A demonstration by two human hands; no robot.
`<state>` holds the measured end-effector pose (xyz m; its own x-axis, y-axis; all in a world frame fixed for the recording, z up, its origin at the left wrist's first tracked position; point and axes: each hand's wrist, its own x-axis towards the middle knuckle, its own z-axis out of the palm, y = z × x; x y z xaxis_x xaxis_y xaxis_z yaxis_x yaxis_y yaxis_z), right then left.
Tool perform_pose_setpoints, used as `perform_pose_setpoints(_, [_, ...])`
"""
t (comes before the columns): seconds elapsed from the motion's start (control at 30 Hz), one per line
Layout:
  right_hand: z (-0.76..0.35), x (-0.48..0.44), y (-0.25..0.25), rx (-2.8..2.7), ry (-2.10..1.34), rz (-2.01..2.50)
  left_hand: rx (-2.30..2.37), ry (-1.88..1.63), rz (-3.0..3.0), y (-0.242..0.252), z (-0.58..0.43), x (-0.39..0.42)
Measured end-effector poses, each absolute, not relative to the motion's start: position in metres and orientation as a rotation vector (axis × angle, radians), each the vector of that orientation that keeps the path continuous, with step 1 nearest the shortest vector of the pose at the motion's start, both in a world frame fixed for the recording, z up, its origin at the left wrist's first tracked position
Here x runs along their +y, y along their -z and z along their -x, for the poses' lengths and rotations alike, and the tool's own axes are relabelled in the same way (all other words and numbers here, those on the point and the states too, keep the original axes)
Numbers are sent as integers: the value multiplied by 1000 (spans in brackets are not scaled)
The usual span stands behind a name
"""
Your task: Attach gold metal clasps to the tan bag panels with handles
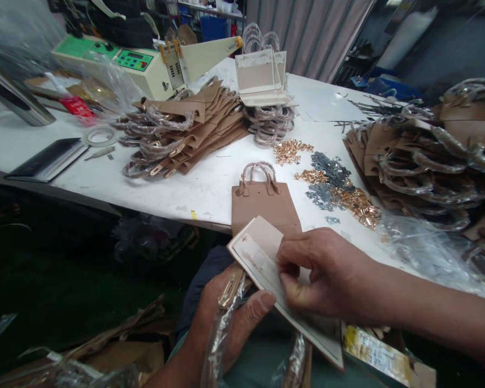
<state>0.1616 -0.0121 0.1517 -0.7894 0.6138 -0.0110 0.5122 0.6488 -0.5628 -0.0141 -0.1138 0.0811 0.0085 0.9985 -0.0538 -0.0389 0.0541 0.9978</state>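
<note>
Well, left hand [242, 324] at pale panel [267, 267] edge.

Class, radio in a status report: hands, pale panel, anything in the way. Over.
Left hand holding pale panel, tilted. Right hand curled at its face; grip unclear. Brown bag partly hidden behind panel; nothing visibly blocking.

Hands [327, 269] and forearms [424, 310] are bare, the clothing [198, 283] dark blue and green.
</note>
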Motion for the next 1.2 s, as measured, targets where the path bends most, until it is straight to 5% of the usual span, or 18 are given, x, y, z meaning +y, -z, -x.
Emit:
perform_pose_setpoints(0.27, [-169,-11,-156,-2489,-1249,929,1248,-1221,-973,-77,17,-116])
perform_pose_setpoints(1.2, [-155,-17,-110,-2316,-1329,1047,1247,-1143,-673,-54,-1,-123])
